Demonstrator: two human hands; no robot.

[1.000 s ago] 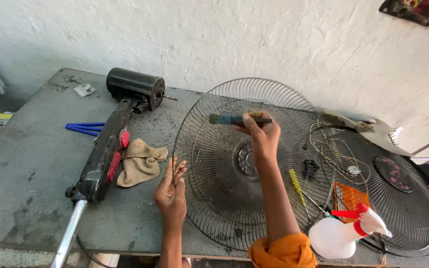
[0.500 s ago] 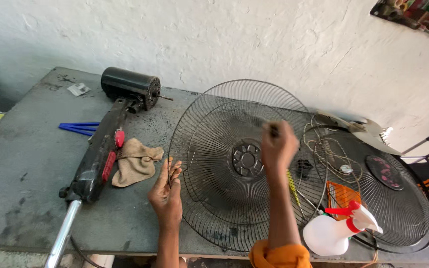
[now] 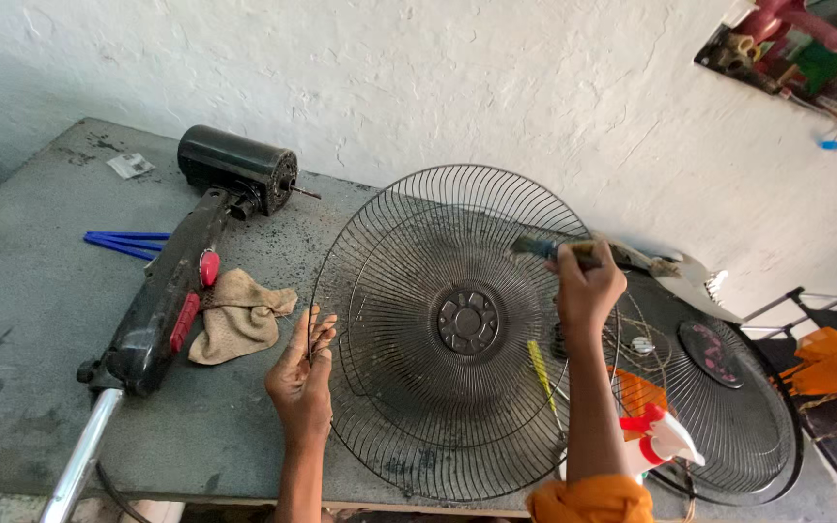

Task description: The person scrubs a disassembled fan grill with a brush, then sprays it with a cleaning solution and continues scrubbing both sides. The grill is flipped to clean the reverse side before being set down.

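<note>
A black fan motor [image 3: 236, 167] on its stand column [image 3: 162, 300] lies across the grey table [image 3: 21, 320], a tan rag [image 3: 239, 315] touching its side. Blue strips [image 3: 128, 242] lie to the left, with a small packet [image 3: 130, 166] near the far edge. A second fan guard [image 3: 728, 407] lies at the right, with a white spray bottle [image 3: 666, 441] and a yellow-handled screwdriver [image 3: 540, 363] nearby.

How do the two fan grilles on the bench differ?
The near grille is tipped up off the table, its left rim in the grip of the left hand, while the right hand holds a brush against it. The far grille lies flat, untouched, partly hidden behind the arm and a spray bottle. The near one's hub is an open slotted disc; the far one's is a solid cap. Both are round, dark wire.
</note>
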